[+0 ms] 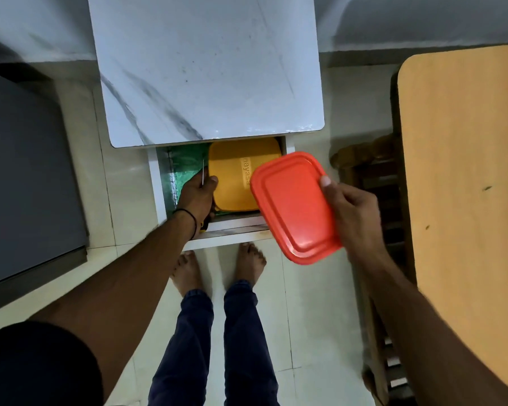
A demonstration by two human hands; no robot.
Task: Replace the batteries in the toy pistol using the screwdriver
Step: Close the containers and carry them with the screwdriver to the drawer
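My left hand (pixel 198 194) reaches into the open drawer (pixel 154 183) of a small white cabinet and grips a screwdriver (pixel 203 172). Its thin metal shaft sticks up past my fingers, and its yellow-and-black handle shows below my wrist. Beside that hand, a yellow plastic box (pixel 235 174) lies in the drawer. My right hand (pixel 349 212) holds a red plastic lid (pixel 294 206) tilted above the drawer's right side, thumb on its top edge. No toy pistol or batteries are in view.
The cabinet's white marble-patterned top (pixel 208 68) juts over the drawer. Green lining (pixel 185 162) covers the drawer floor. A dark grey unit (pixel 27 171) stands at the left, a wooden table (pixel 467 186) and chair (pixel 376 177) at the right. My bare feet stand on pale tiles.
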